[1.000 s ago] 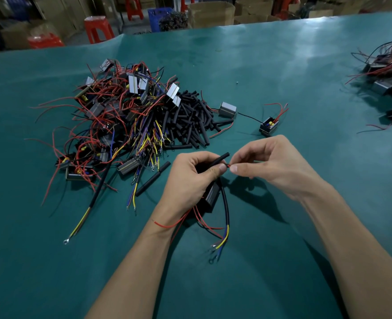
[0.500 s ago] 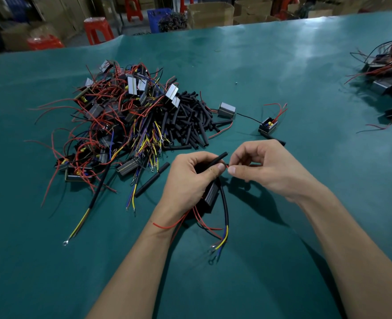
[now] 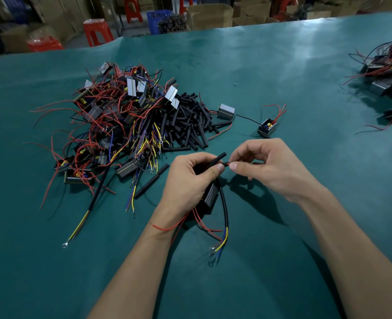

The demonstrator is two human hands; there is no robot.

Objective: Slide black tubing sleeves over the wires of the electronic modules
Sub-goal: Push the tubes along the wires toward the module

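My left hand (image 3: pixel 190 180) grips a black tubing sleeve (image 3: pixel 218 159) that sticks out past its thumb, and a grey module (image 3: pixel 210 196) hangs under its palm. A sleeved cable with yellow and blue wire ends (image 3: pixel 222 240) and loose red wires (image 3: pixel 167 227) trail from the module toward me. My right hand (image 3: pixel 271 169) pinches red wire ends (image 3: pixel 226 163) right at the sleeve's side, fingertip to fingertip with the left thumb. Whether the wires are inside the sleeve is hidden.
A heap of modules with red, yellow and blue wires (image 3: pixel 112 125) lies to the left, next to a pile of black sleeves (image 3: pixel 188 120). Two single modules (image 3: pixel 226 110) (image 3: pixel 267 127) lie beyond my hands. Another module pile (image 3: pixel 388 81) sits far right. One loose sleeve (image 3: pixel 151 184) lies left of my hand.
My right hand has shifted slightly at the wire ends; the left hand, sleeve and module stay almost where they were.
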